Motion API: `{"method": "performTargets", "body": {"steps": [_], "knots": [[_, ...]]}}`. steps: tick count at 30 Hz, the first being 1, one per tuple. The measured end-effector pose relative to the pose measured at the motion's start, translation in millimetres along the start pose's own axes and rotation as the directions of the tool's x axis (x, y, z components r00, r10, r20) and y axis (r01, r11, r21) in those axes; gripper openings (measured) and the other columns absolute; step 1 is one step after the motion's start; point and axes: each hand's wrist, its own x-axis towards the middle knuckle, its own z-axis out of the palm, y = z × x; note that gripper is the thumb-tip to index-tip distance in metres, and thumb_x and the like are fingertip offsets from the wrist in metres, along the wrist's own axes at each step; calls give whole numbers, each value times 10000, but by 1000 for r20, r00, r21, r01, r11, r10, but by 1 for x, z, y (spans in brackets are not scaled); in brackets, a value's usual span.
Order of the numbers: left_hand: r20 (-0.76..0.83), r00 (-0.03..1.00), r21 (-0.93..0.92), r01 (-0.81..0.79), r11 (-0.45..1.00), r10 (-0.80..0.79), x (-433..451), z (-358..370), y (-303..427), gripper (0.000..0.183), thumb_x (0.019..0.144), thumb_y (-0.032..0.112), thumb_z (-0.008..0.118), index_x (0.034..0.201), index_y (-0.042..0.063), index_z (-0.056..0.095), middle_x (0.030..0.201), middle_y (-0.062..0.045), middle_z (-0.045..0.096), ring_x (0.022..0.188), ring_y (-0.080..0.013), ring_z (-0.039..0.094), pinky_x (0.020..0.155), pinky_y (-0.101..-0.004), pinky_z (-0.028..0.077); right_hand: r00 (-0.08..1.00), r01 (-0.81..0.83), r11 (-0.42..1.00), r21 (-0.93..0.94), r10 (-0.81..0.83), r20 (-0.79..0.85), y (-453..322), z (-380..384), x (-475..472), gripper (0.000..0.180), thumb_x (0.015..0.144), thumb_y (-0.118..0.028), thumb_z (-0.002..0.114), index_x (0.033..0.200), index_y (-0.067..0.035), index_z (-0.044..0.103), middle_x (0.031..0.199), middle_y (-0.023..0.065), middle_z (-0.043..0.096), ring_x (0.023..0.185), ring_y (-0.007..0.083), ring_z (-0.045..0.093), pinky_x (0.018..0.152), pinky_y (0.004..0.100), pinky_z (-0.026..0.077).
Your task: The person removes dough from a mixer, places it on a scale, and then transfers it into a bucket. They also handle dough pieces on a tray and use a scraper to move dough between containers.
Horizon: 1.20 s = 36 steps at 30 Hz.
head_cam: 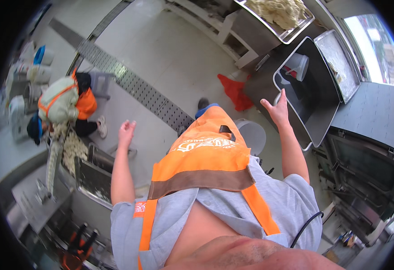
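Observation:
My right hand [278,107] is raised with its thumb apart from the fingers, beside the near rim of a deep metal tub [311,135]; whether it touches the rim I cannot tell. Inside the tub lies a translucent plastic bucket [298,65] with something red in it. Over the floor hangs my left hand [127,132], fingers loosely curled and holding nothing visible. An orange apron [207,145] covers my front. Beyond the tub, a metal tray holds pale dough [278,13]. Below the tub's near side stands a whitish round bucket [251,135].
A red cloth or bag [235,92] lies on the floor. A perforated drain cover [143,96] crosses the floor. At left, a person [60,99] bends by a counter near pale dough pieces [74,150]. Another person [77,249] is at lower left. A flat tray [340,64] leans by the window.

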Motion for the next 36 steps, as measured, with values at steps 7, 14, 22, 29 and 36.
{"method": "performTargets", "body": {"steps": [7, 14, 22, 29, 36], "knots": [[183, 948, 113, -283, 952, 260, 115, 102, 258, 780, 840, 395, 820, 1426, -14, 506, 1321, -167, 623, 1148, -199, 624, 1004, -361, 495, 877, 178, 977, -118, -212, -431, -26, -17, 246, 1289, 637, -516, 913, 1561, 26, 196, 1601, 317, 200, 1488, 474, 207, 1210, 467, 248], [449, 773, 359, -615, 702, 448, 148, 207, 449, 746, 793, 242, 843, 1432, 69, 499, 1451, -128, 499, 1264, -274, 567, 985, -391, 520, 917, -65, 937, -342, -79, -391, -99, -62, 502, 1192, 594, -705, 840, 1566, -243, 327, 1603, 236, 252, 1445, 472, 279, 1185, 517, 276], [637, 352, 179, -933, 313, 686, 269, 306, 590, 786, 751, 301, 877, 1409, 74, 511, 1444, -151, 497, 1268, -326, 548, 1014, -402, 507, 866, -55, 944, -324, -117, -487, -52, -26, 564, 710, 669, -519, 802, 1285, -197, 659, 1359, 103, 542, 1281, 337, 499, 1038, 461, 447], [781, 0, 20, -1000, -24, 625, 272, 479, 685, 1050, 683, 412, 902, 1510, 58, 361, 1559, -240, 324, 1453, -411, 308, 1149, -468, 372, 869, -329, 924, -195, 216, -444, -87, -45, 560, 643, 661, -433, 810, 1243, -198, 673, 1266, 120, 610, 1142, 360, 599, 979, 462, 507], [848, 312, 279, -950, 138, 429, 280, 533, 695, 1275, 647, 426, 923, 1585, 35, 153, 1617, -315, 120, 1509, -473, 152, 1203, -485, 286, 921, 84, 995, 45, -60, -385, -57, -68, 523, 767, 770, -422, 814, 1397, -89, 524, 1395, 170, 513, 1325, 364, 457, 1122, 446, 374]]}}
